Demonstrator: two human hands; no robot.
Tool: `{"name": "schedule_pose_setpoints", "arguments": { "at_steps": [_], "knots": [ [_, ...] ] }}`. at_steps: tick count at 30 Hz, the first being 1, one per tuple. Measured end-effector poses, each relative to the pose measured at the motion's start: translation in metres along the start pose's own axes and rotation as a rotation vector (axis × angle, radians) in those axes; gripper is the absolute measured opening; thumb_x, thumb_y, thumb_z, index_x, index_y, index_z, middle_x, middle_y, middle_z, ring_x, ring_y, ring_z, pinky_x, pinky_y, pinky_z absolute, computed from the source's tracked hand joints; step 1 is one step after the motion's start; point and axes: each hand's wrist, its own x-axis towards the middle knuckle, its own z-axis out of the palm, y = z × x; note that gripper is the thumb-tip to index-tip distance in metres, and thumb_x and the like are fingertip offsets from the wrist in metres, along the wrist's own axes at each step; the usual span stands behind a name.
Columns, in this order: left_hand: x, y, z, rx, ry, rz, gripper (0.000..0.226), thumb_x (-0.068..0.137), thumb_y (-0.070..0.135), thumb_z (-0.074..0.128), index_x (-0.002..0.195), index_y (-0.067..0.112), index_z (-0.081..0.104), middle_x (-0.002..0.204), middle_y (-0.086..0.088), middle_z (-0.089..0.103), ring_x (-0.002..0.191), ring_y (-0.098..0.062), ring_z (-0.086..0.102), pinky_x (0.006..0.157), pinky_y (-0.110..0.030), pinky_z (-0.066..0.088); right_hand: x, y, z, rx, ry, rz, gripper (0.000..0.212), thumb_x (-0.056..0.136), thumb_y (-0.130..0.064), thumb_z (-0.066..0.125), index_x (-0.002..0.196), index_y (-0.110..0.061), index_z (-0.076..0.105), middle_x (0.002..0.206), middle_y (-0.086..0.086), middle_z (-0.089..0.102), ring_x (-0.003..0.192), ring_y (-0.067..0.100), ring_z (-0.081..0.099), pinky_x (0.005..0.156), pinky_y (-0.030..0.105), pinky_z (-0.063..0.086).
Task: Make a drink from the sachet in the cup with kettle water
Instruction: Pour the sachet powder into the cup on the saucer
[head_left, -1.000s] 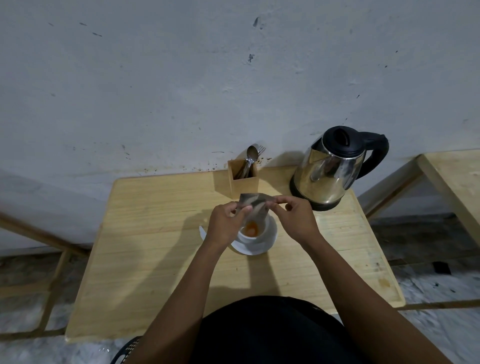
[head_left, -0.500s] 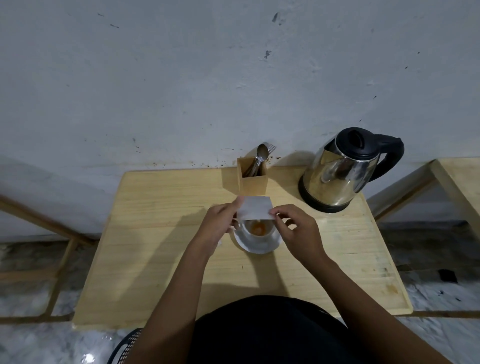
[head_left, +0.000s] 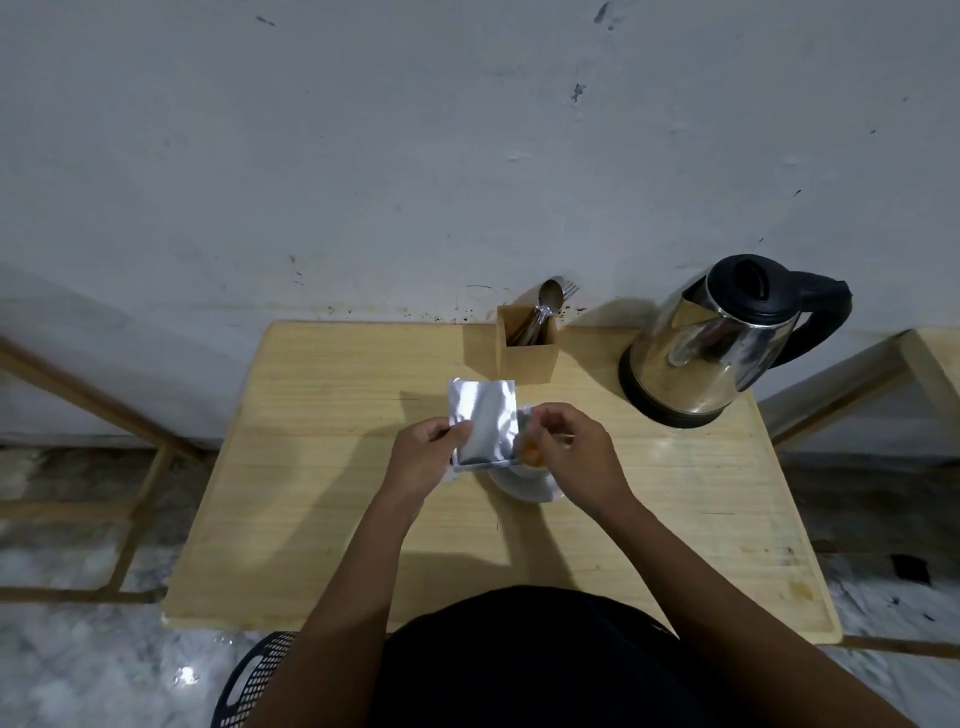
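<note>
My left hand (head_left: 426, 457) pinches a silver foil sachet (head_left: 483, 418) by its lower left edge and holds it upright, just left of the cup. The white cup (head_left: 531, 460), with orange powder inside, stands on a white saucer (head_left: 524, 491) and is mostly hidden by the sachet and my right hand. My right hand (head_left: 574, 449) hovers over the cup with its fingertips pinched together beside the sachet's right edge; nothing shows clearly between them. The steel kettle (head_left: 711, 348), with a black lid and handle, stands at the table's back right, apart from both hands.
A wooden holder (head_left: 527, 351) with a spoon and fork stands against the wall just behind the cup. The wooden table (head_left: 322, 467) is small, with edges close on every side. A black perforated basket (head_left: 254, 680) sits on the floor at the lower left.
The sachet has moved left off the cup and now stands upright in my left hand alone. My right hand has come off its edge and stays over the cup.
</note>
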Motion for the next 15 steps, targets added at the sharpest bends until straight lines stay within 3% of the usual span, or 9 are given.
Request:
{"name": "schedule_pose_setpoints", "arguments": {
  "at_steps": [4, 6, 9, 13, 15],
  "knots": [
    [0.008, -0.02, -0.002, 0.065, 0.141, -0.015, 0.034, 0.084, 0.024, 0.062, 0.061, 0.0, 0.058, 0.059, -0.009, 0.051, 0.056, -0.016, 0.045, 0.057, -0.027, 0.038, 0.004, 0.007, -0.007, -0.262, 0.078, -0.084, 0.024, 0.087, -0.024, 0.066, 0.112, -0.023, 0.064, 0.114, -0.008, 0.062, 0.106, 0.008, 0.054, 0.089, 0.025, 0.046],
    [0.013, -0.027, -0.001, 0.083, 0.175, -0.038, 0.033, 0.083, 0.018, 0.06, 0.053, 0.005, 0.057, 0.051, -0.002, 0.055, 0.053, -0.016, 0.05, 0.055, -0.026, 0.043, 0.006, 0.011, -0.01, -0.322, 0.036, -0.069, 0.036, 0.085, -0.028, 0.069, 0.119, -0.024, 0.06, 0.12, -0.007, 0.057, 0.112, 0.01, 0.05, 0.092, 0.029, 0.044],
    [0.024, -0.036, -0.001, 0.166, 0.223, -0.026, 0.037, 0.082, 0.017, 0.058, 0.047, 0.012, 0.049, 0.039, 0.006, 0.049, 0.048, -0.015, 0.045, 0.053, -0.026, 0.038, 0.006, 0.016, -0.011, -0.359, -0.065, -0.058, 0.051, 0.082, -0.033, 0.07, 0.129, -0.028, 0.052, 0.123, -0.014, 0.052, 0.121, 0.01, 0.041, 0.092, 0.031, 0.041],
    [0.032, -0.048, 0.002, 0.403, 0.275, 0.005, 0.035, 0.085, 0.018, 0.053, 0.051, 0.016, 0.043, 0.054, -0.003, 0.047, 0.058, -0.029, 0.051, 0.053, -0.029, 0.034, 0.008, 0.026, -0.008, -0.393, -0.146, 0.013, 0.062, 0.078, -0.047, 0.069, 0.134, -0.033, 0.043, 0.128, -0.012, 0.049, 0.124, 0.009, 0.036, 0.088, 0.03, 0.04],
    [0.03, -0.049, 0.004, 0.622, 0.319, 0.03, 0.012, 0.086, 0.019, 0.054, 0.076, 0.016, 0.061, 0.081, -0.008, 0.062, 0.085, -0.034, 0.062, 0.065, -0.034, 0.043, 0.01, 0.03, -0.005, -0.393, -0.147, 0.026, 0.066, 0.075, -0.056, 0.068, 0.133, -0.036, 0.043, 0.127, -0.013, 0.052, 0.122, 0.01, 0.043, 0.086, 0.032, 0.047]
  ]
}}
